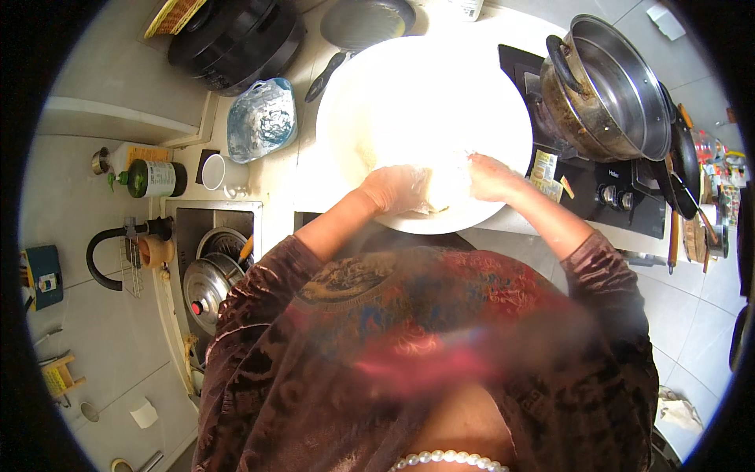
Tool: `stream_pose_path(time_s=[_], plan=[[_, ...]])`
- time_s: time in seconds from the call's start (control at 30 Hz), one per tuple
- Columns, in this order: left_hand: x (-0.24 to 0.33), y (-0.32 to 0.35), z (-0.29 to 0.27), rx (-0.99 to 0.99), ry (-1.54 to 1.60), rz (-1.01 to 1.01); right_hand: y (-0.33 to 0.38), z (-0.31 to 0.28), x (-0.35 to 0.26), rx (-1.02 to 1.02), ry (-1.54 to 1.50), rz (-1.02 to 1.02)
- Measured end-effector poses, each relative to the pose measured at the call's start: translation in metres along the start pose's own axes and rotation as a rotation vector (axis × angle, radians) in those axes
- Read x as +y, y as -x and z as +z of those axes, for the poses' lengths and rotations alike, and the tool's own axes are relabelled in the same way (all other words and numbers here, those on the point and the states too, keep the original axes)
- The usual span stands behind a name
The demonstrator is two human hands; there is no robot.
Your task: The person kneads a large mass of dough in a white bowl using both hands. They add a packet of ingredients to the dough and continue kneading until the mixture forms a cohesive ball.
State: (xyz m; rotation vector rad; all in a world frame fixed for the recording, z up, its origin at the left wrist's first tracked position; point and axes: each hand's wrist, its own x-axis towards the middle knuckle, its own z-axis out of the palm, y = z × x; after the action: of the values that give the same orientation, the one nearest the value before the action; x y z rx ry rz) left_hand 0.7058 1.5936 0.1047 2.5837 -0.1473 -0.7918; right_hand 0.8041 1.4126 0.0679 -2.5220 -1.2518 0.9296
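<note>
A large white basin (354,102) stands on the counter in front of me, its inside washed out by glare. Both of my hands reach into its near side. Between them is a pale, whitish mass that looks like dough (445,189). My left hand (397,189) presses on the left of the dough, fingers bent and smeared white. On the other side my right hand (494,178) is curled with its fingertips at the dough's edge. Glare hides the exact finger positions.
At right, a steel steamer pot (605,86) sits on the black gas stove (645,200). Behind the basin lies a frying pan (366,22). To the left are a blue bowl with white residue (263,119), a white cup (222,171), and a sink with a lidded pot (206,295).
</note>
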Motion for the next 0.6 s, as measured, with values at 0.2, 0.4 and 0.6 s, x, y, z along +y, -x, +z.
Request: stream_pose_path(time_s=[0.2, 0.4, 0.6], plan=[[-0.018, -0.022, 0.045, 0.130, -0.188, 0.081, -0.010, 0.022, -0.011, 0.003, 0.224, -0.001], [-0.038, -0.040, 0.065, 0.164, -0.188, 0.138, -0.024, 0.033, -0.011, 0.072, 0.269, -0.019], [-0.033, -0.040, 0.049, 0.098, -0.239, 0.090, -0.028, 0.029, -0.009, 0.120, 0.265, -0.041]])
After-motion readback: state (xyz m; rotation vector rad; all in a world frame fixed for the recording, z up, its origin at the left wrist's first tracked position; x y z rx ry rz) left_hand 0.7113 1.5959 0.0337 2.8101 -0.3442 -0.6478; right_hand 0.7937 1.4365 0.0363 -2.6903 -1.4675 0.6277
